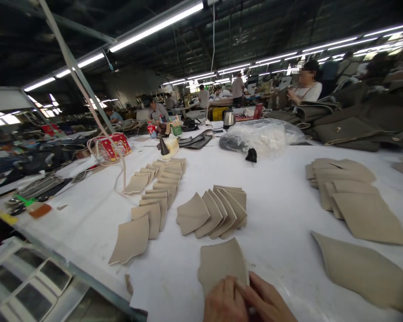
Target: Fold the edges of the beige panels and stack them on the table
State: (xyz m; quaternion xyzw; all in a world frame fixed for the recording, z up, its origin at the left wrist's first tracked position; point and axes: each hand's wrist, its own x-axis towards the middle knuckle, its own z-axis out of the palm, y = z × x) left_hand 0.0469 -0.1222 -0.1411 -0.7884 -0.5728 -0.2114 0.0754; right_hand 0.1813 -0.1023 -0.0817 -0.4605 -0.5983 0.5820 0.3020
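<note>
Both hands meet at the near edge of one beige cut panel (221, 261), low in the middle of the head view. My left hand (225, 300) is closed over the panel's lower edge, its fingers curled. From the right, my right hand (267, 297) pinches the same panel's right edge, fingertips close to the left hand. Just beyond lies a fanned pile of similar panels (193, 214). A long overlapping row of panels (132, 239) runs away to the left. What the fingertips do underneath is hidden.
Larger beige pieces (356, 188) are stacked at right, with a single curved piece (362, 268) nearer. Further back are a plastic bag (272, 134), a kettle (229, 118) and a red box (112, 146). A brush (36, 208) lies at the table's left edge. Other people work behind.
</note>
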